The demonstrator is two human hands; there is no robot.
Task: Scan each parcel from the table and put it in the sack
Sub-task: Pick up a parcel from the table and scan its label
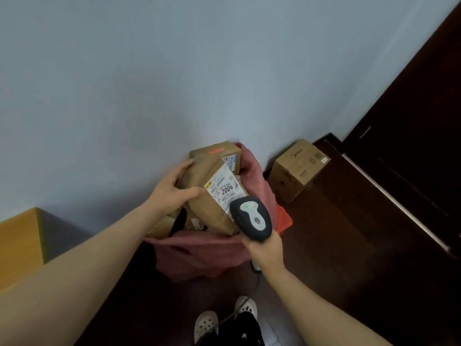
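At the near edge of the view, a pair of white perforated clogs (225, 318) stands on the dark floor. To the left, one corner of the yellow wooden surface (17, 243) shows; the rest lies out of view, so the number of parcels waiting there cannot be determined. Ahead, the right hand (265, 248) is closed around the handle of the grey handheld barcode scanner (252, 218), whose head points toward the parcel label. Directly below and beyond it, the faded red woven sack (199, 253) stands open on the floor against the wall. The left hand (172, 189) clasps the brown paper-wrapped parcel (209, 211) at its left edge, thumb on the front face and fingers behind. The hands are apart, each clamped on its own item. The parcel is tilted, its lower end inside the sack mouth, and its white label marked "2004" faces up toward the scanner. Behind it, a brown cardboard box with a red sticker (214, 152) and other wrapped items already occupy the sack, so several parcels appear processed. The current parcel appears to be at the scan-and-release stage. Farther right, a separate printed cardboard carton (296, 168) sits on the floor beside the pale wall.
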